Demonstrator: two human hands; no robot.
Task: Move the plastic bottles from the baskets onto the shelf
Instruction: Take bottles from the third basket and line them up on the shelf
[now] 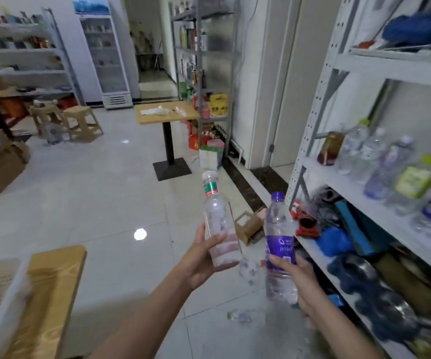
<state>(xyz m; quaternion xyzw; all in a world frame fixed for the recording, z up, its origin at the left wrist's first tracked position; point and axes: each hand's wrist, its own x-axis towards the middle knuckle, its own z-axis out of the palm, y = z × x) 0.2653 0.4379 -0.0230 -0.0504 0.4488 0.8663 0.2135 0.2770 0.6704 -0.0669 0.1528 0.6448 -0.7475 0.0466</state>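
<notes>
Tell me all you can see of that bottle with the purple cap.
The purple-capped bottle is clear plastic and looks empty, with a purple screw cap and a purple label band whose white print is too blurred to read. It is held nearly upright in the air, gripped round its lower half by the right hand, thumb on the label. It is beside the metal shelf, close to a second bottle in the left hand, not touching it.
</notes>
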